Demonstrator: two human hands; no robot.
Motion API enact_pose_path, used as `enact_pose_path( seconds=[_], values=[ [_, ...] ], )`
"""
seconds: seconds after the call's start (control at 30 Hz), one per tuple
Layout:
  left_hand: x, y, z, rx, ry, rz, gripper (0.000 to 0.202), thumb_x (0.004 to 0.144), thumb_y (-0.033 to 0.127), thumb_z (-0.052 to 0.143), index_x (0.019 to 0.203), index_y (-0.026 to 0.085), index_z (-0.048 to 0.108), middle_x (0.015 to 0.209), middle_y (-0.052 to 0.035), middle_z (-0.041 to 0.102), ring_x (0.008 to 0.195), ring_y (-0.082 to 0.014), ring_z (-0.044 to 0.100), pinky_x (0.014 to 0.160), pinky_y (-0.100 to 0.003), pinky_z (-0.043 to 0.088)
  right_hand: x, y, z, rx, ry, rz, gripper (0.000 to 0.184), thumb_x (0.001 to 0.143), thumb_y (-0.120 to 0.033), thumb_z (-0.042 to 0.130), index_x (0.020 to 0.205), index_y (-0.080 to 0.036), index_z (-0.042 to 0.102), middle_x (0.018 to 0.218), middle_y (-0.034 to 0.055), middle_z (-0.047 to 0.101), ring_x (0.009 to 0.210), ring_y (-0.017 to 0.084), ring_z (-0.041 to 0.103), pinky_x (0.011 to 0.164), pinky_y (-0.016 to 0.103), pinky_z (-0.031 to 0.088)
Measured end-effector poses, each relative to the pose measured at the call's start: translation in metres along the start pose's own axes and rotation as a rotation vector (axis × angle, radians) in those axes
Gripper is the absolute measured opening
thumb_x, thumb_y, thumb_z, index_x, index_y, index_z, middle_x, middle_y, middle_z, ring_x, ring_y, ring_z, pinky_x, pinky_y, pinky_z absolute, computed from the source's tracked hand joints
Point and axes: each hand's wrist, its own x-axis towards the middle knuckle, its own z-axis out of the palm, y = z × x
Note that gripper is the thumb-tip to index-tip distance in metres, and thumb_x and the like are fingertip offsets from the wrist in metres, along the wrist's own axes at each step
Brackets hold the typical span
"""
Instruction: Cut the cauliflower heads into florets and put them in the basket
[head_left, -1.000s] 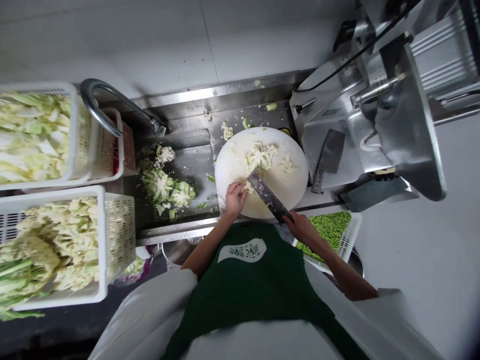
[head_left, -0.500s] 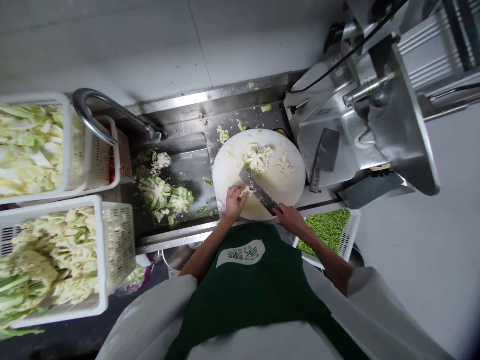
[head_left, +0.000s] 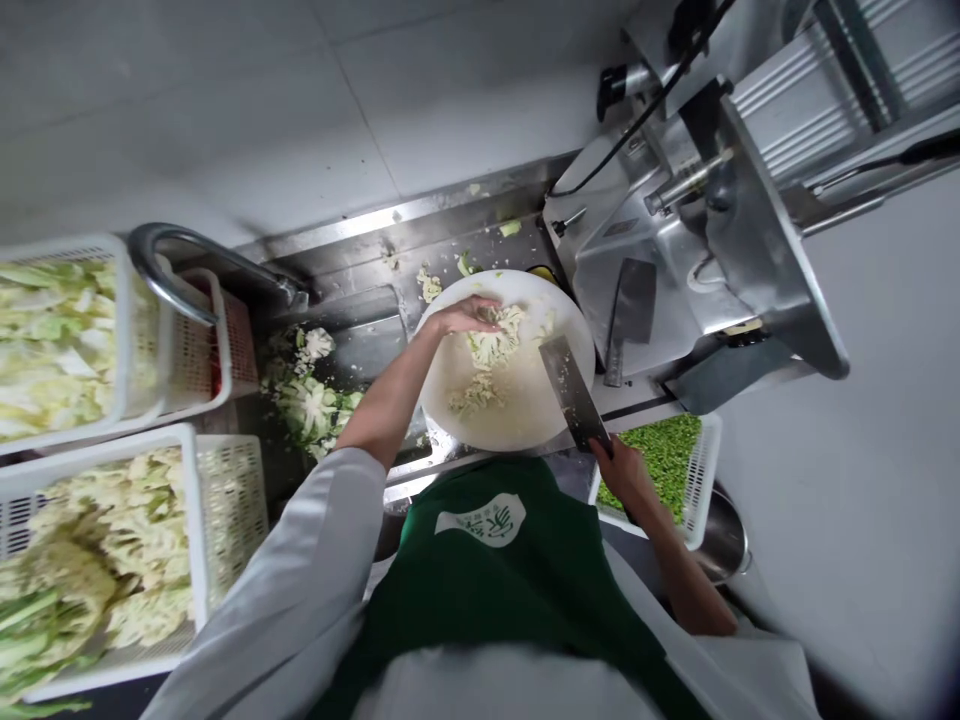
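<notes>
On the round white cutting board (head_left: 517,425) lies a pale piece of cauliflower (head_left: 496,345). My left hand (head_left: 466,316) reaches across the board and grips it from the far left side, fingers over its edge. Small cut florets (head_left: 478,393) are scattered on the board nearer to me. My right hand (head_left: 624,472) is closed round the handle of a cleaver (head_left: 571,388). Its broad blade is over the board's right part, apart from the cauliflower, with bits stuck to it.
Left of the board is a sink (head_left: 367,345) with cauliflower trimmings (head_left: 311,400). White baskets of cut cauliflower (head_left: 146,540) and cabbage (head_left: 60,345) stand further left. A second cleaver (head_left: 631,305) lies by a metal slicer (head_left: 780,240). Chopped greens (head_left: 664,460) fill a basket at right.
My left hand has moved from the board's near edge up to the larger cauliflower piece. The cleaver has shifted right, away from the florets. The camera view has shifted slightly.
</notes>
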Motion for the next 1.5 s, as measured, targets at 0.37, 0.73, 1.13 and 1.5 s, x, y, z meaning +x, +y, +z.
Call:
enact_pose_path(
  seconds=[0.37,0.73,1.13,1.5],
  values=[
    [-0.030,-0.001,0.009,0.124,0.298,-0.027,0.043,0.063,0.043,0.093,0.089,0.018,0.070,0.084,-0.0018,0.059,0.071,-0.0162,0.054,0.073,-0.034,0.051,0.011,-0.008,0.011,-0.040,-0.051,-0.083,0.031,0.106,-0.037,0.045,0.104,-0.017,0.067,0.087,0.0121,0.076,0.082,0.025,0.071,0.066,0.029,0.032],
    [-0.095,0.046,0.116,0.376,0.386,0.477,0.030,0.101,0.027,0.058,0.131,0.023,0.058,0.121,-0.0111,0.060,0.117,-0.0277,0.058,0.101,-0.044,0.053,0.011,-0.004,0.005,-0.157,-0.092,-0.107,0.028,0.107,-0.034,0.046,0.099,-0.018,0.066,0.080,0.0095,0.074,0.075,0.022,0.068,0.063,0.029,0.029],
    [-0.086,-0.004,0.184,0.307,0.514,0.508,0.028,0.107,0.030,0.047,0.102,0.019,0.072,0.099,-0.0091,0.069,0.093,-0.0195,0.067,0.085,-0.035,0.059,-0.010,0.002,0.009,-0.198,-0.041,-0.109,0.032,0.109,-0.037,0.040,0.108,-0.016,0.064,0.078,0.0096,0.073,0.068,0.021,0.066,0.061,0.030,0.027],
    [-0.082,-0.002,0.182,0.254,0.461,0.468,0.031,0.107,0.031,0.045,0.100,0.020,0.073,0.104,-0.0104,0.071,0.099,-0.0206,0.068,0.089,-0.036,0.058,-0.009,-0.016,0.007,-0.256,-0.181,-0.137,0.033,0.110,-0.035,0.036,0.114,-0.014,0.062,0.088,0.0142,0.075,0.082,0.025,0.073,0.063,0.030,0.034]
  ],
)
